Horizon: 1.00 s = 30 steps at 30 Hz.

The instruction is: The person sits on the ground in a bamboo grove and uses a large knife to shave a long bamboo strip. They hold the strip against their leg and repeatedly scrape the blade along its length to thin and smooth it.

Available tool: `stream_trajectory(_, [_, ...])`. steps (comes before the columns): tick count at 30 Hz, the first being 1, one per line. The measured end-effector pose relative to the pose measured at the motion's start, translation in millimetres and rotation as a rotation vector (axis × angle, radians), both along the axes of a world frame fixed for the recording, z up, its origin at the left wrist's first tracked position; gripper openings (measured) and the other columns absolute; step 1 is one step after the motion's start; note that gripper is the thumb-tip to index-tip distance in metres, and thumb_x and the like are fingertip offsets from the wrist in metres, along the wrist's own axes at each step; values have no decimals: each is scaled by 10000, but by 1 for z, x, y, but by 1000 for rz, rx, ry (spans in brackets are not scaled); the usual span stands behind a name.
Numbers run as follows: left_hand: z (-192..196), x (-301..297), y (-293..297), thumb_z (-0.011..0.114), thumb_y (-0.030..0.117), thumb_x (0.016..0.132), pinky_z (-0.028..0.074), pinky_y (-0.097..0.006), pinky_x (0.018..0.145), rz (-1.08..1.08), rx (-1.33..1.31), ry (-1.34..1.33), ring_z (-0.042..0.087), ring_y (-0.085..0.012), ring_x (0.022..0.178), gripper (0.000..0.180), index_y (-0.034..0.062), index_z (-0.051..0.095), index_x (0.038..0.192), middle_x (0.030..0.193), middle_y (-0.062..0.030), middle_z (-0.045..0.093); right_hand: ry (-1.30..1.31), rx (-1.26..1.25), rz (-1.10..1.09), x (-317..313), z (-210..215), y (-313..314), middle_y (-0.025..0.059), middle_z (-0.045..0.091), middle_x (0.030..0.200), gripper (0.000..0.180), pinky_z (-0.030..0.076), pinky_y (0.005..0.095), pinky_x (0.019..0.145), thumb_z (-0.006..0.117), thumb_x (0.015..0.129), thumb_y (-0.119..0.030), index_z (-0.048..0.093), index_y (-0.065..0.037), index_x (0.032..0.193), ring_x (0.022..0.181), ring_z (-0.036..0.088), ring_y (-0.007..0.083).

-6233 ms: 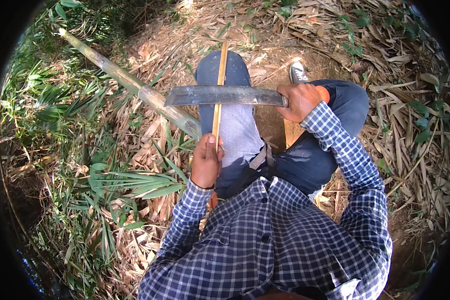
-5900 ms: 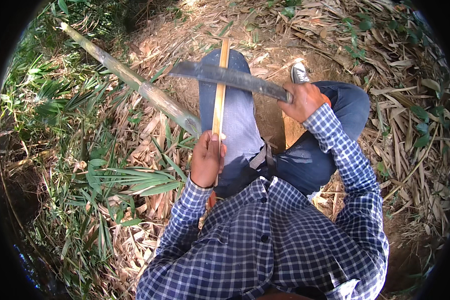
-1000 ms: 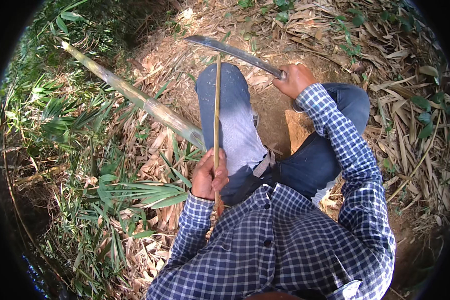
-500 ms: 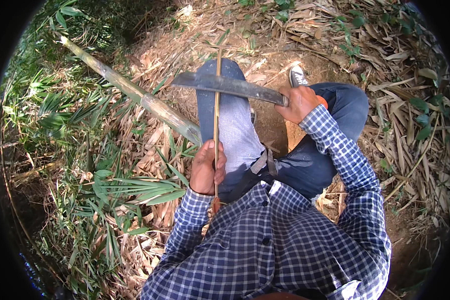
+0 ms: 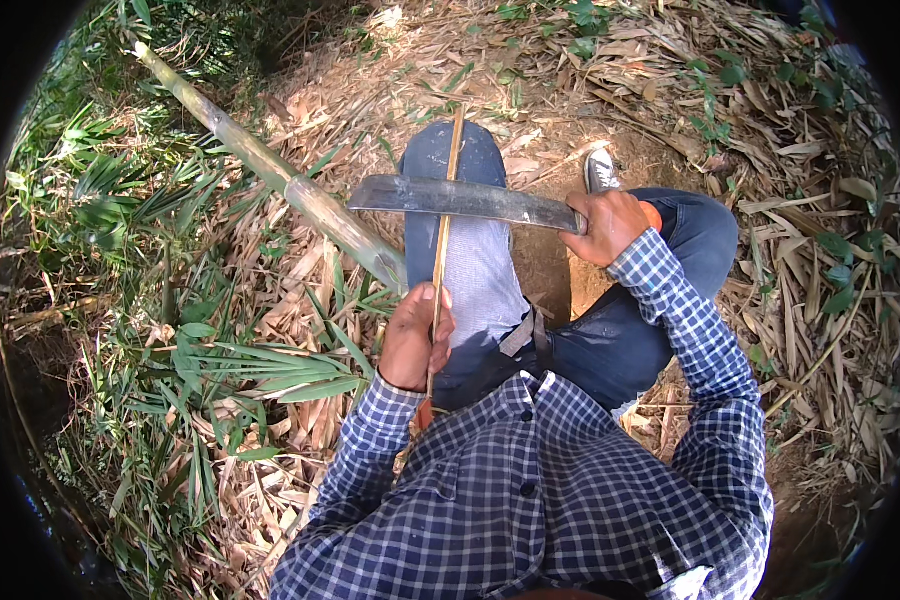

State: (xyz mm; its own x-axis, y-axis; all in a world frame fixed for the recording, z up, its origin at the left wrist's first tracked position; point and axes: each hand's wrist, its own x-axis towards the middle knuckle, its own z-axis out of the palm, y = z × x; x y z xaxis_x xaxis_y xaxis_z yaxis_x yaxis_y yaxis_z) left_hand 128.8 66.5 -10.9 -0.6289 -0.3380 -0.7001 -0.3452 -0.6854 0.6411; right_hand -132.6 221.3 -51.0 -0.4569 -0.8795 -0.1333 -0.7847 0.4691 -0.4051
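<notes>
A thin bamboo strip (image 5: pixel 441 250) runs lengthwise over my left thigh, its far end above the knee. My left hand (image 5: pixel 416 335) is closed round its near part, thumb pressed along it. In my right hand (image 5: pixel 614 226) is the handle of a machete (image 5: pixel 470 199); an orange patch of that handle shows behind the fist. The dark, broad blade points left and lies across the strip at a steep angle, over the knee. Whether its edge bites into the strip I cannot tell. A grey cloth patch (image 5: pixel 478 265) covers the thigh below the blade.
A thick bamboo pole (image 5: pixel 300 195) slants from the upper left down to my left leg. Green leaves (image 5: pixel 280 372) and dry bamboo litter (image 5: pixel 300 290) cover the ground on the left. More dry leaves (image 5: pixel 800 200) lie on the right. My shoe (image 5: pixel 600 172) rests on bare soil.
The machete has come slightly nearer to me along the strip. The strip's far end has tilted a little to the right. My left hand keeps its grip in nearly the same place.
</notes>
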Motion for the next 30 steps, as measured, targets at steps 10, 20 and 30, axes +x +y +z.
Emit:
stream_trajectory(10, [-5,2,3,407,287,1058,340,-193,362,-19,-91,-40,398,-46,406,276,46,527,998,656,-3,497,-115,6,-215,-19,-6,-2,208,662,698,328,542,460,656,668,752,-301,718,-35,936,641,660,381])
stream_trajectory(20, [-3,-1,6,424,279,1056,356,-193,386,-26,-50,-11,425,-41,442,264,39,530,1032,673,7,491,-1,-10,-15,16,-1,29,177,613,584,303,511,476,569,715,693,-313,682,-61,856,589,636,385])
stream_trajectory(30, [-3,3,5,436,288,1054,339,-189,375,-27,-83,-26,412,-38,423,268,43,534,1006,658,14,482,-47,7,-89,-1,-7,19,183,643,639,304,534,492,610,715,700,-319,691,-71,875,615,651,390])
